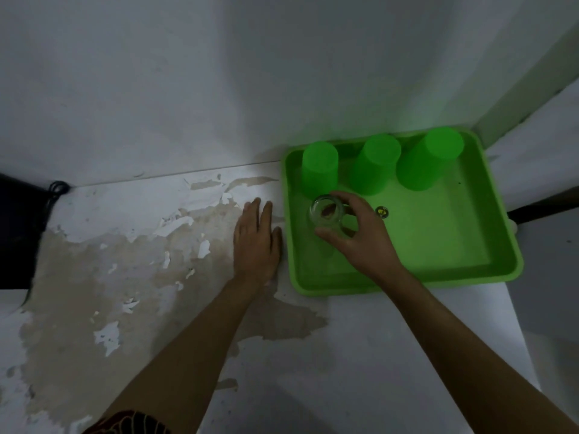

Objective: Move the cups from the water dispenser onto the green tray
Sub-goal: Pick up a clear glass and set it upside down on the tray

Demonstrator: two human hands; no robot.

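The green tray [451, 261] lies on a white surface at the right, against the wall. Three green plastic cups stand upside down in a row along its far side: left cup [319, 169], middle cup [374, 164], right cup [429, 158]. My right hand [360, 233] holds a clear glass cup [326, 213] upside down in the tray's near-left part, just in front of the left green cup. My left hand [257, 242] rests flat on the surface, fingers apart, beside the tray's left rim. The water dispenser is not in view.
The white surface [125, 261] has peeling paint and brown stains left of the tray. A dark object with a black cable [56, 189] sits at the far left. A dark bar [545, 209] runs behind the tray's right side. A small round sticker [381, 211] marks the tray floor.
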